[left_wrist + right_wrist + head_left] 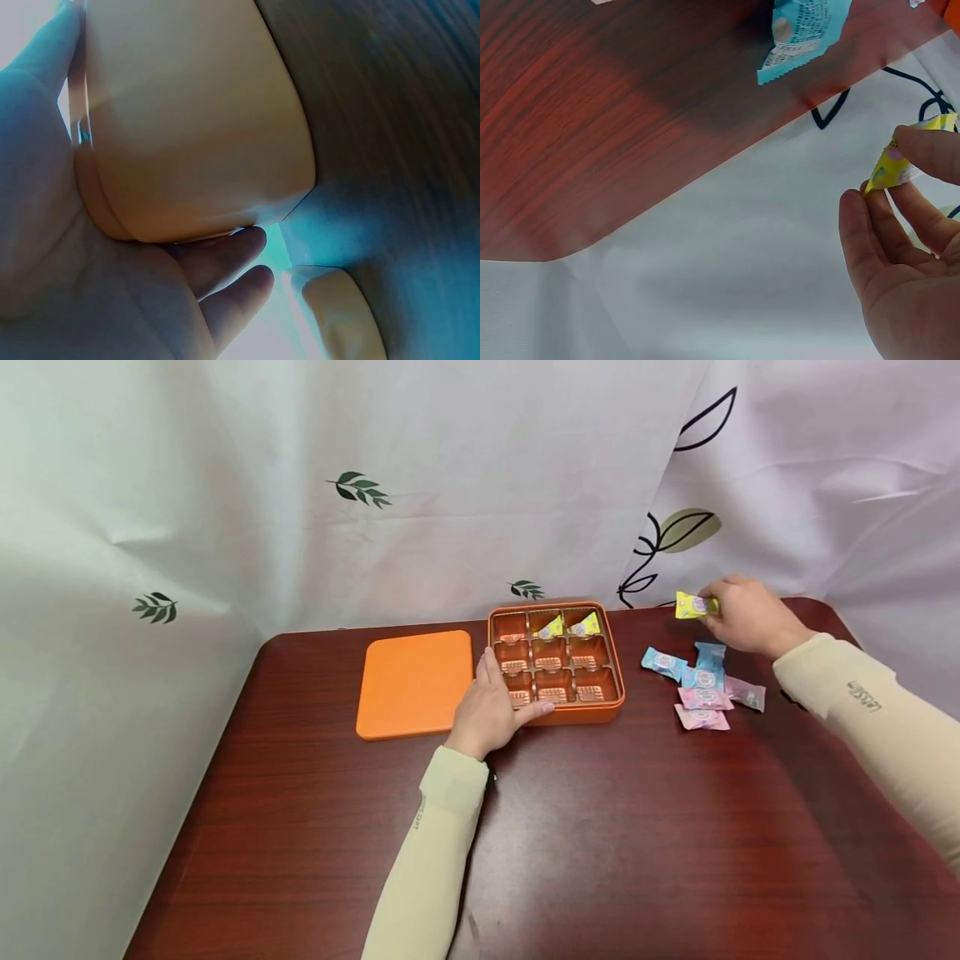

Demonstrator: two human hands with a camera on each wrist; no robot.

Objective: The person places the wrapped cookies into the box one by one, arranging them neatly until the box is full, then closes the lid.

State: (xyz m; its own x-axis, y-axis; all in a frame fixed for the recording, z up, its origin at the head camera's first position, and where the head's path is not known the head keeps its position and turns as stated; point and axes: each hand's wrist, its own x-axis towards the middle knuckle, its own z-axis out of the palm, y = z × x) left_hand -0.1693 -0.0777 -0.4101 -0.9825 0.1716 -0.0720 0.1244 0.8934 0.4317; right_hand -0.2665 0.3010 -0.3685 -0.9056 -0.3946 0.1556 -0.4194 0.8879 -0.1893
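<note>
We think the step is to put a yellow sweet (686, 607) into the box (588, 716). Our right grip (748, 616) pinches the sweet, thumb and fingers clamped on it, and it pokes out toward the box. It is just past the loose sweets (705, 680) and well apart from the box. Our left grip (486, 706) touches the box's near left corner, fingers straight. The next move would need a steady pinch and a free cup (512, 627).

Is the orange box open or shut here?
Open. The box's compartments show from above, two holding yellow-wrapped candies, and a flat orange lid lies beside it on the table.
</note>
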